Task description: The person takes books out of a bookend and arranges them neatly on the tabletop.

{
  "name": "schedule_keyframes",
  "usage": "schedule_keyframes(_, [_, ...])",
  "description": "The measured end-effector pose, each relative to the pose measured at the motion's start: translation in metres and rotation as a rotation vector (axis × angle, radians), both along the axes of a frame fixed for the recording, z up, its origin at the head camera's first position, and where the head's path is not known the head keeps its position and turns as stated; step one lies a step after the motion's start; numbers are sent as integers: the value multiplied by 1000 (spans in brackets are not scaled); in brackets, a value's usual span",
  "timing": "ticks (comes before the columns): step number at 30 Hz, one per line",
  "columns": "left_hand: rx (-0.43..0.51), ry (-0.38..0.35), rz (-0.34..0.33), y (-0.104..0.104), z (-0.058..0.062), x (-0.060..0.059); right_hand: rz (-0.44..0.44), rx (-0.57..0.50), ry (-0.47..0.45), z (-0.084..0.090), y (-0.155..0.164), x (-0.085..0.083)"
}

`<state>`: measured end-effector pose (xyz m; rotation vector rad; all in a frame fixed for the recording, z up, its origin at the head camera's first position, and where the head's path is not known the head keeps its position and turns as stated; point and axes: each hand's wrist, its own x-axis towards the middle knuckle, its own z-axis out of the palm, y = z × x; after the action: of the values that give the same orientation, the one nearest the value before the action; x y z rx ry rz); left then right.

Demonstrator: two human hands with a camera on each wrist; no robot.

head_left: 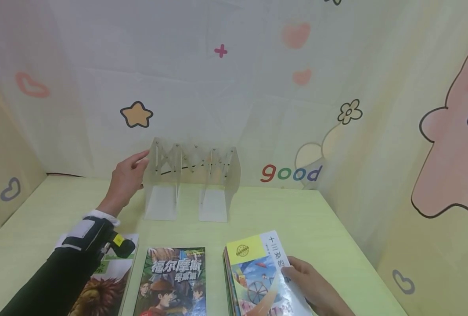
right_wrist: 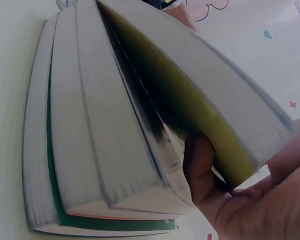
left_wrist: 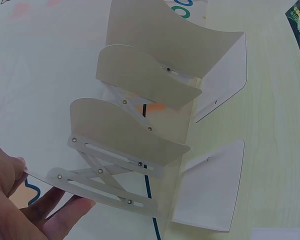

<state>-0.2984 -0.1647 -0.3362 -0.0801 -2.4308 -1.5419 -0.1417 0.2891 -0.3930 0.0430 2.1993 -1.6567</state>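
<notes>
While left hand (head_left: 126, 177) touches it, book rack (head_left: 192, 169) stretches left-right.

The rack (head_left: 192, 175) stands upright at the table's far side, around twelve o'clock: pale, translucent, with curved divider panels joined by a riveted scissor lattice and two flat feet on the tabletop. The left hand (head_left: 126, 179) touches its end panel at nine o'clock, fingers (left_wrist: 65, 210) under the panel's edge.

At five o'clock lies the stack (head_left: 253, 281) of books, flat on the table. Its top book (head_left: 263, 267) has a yellow and white cover with a ferris wheel picture. The right hand (head_left: 311, 285) grips that book's near edge, lifting it off the books below, pages (right_wrist: 115, 125) fanned.
</notes>
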Motion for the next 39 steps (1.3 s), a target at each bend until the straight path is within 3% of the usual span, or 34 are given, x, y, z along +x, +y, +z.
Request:
schedule_keyframes(5, [-1,-3,-2,0,0,1,-9,129,88,-1,-2,5])
schedule_keyframes(9, [2,0,0,0,0,1,-53,399,183,1,-12,5])
schedule_keyframes(12, [4,1,0,-1,-1,1,-101,625,173,1,-21,3])
schedule_keyframes(15, [1,1,-2,-1,-2,0,-125,745,121,2,-26,1])
schedule_keyframes(19, [-2,4,-2,-1,-2,0,-133,802,91,3,-28,1])
schedule_keyframes(25, [-5,4,1,-1,-2,-1,-137,785,49,0,-29,1])
schedule_keyframes(39, [-19,-10,21,3,3,3,-122,829,219,-2,-24,3])
